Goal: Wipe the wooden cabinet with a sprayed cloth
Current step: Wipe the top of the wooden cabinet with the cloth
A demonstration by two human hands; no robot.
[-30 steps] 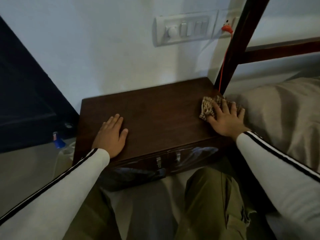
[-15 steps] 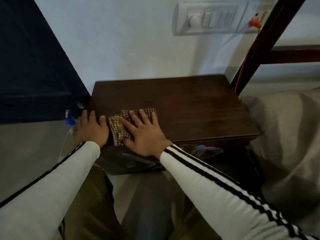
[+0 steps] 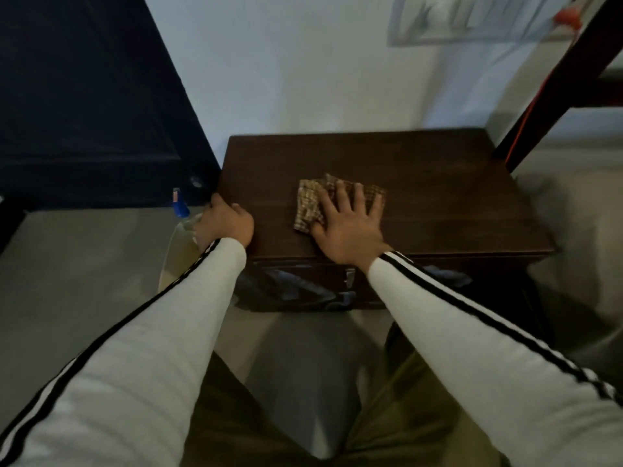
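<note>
Right hand lies flat, fingers spread, pressing checked cloth onto top of dark wooden cabinet, left of centre; palm open on it, not clenched. Left hand curls over cabinet's left edge, gripping it. Spray bottle w/ blue nozzle stands on floor just beside cabinet, behind left wrist. Cabinet sits against white wall

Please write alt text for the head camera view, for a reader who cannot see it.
A person's right hand presses a checked cloth flat on the top of a dark wooden cabinet. The left hand grips the cabinet's left edge, beside a spray bottle on the floor.
</note>
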